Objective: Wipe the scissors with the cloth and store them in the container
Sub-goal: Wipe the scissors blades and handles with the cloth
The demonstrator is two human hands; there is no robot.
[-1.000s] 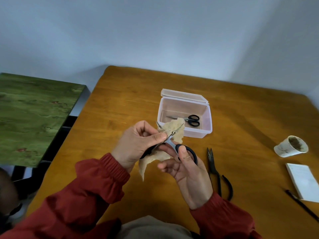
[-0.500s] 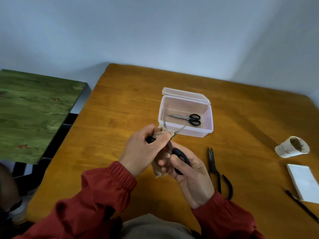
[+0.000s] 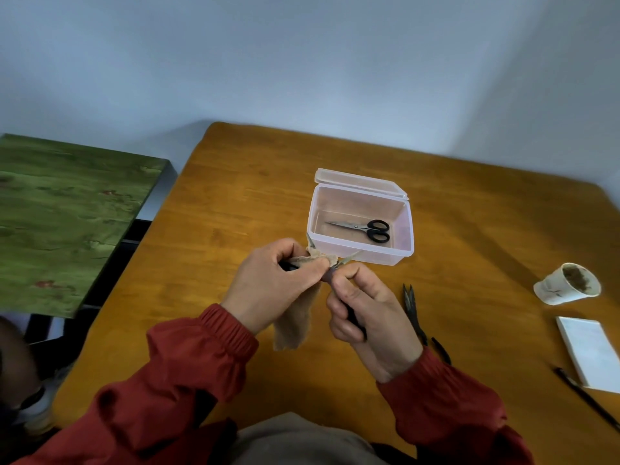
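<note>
My left hand (image 3: 275, 283) pinches a beige cloth (image 3: 297, 320) around one blade of an open pair of black-handled scissors (image 3: 349, 258). My right hand (image 3: 365, 313) grips those scissors by a handle, which is mostly hidden in my fingers. Two blade tips stick out above the cloth, spread apart. Just beyond my hands stands a clear plastic container (image 3: 406, 229) with its lid open, and a smaller pair of black-handled scissors (image 3: 364, 227) lies inside it. Another dark pair of scissors (image 3: 414, 307) lies on the wooden table (image 3: 235, 203) right of my right hand.
A stained white paper cup (image 3: 567, 283) lies on its side at the right. Near it are a white notepad (image 3: 592, 352) and a black pen (image 3: 587, 399). A green-topped table (image 3: 67, 216) stands to the left, across a gap.
My left hand has bunched the cloth tighter onto the blade, so the cloth now hangs lower below my hands. My right hand has closed further round the handle.
</note>
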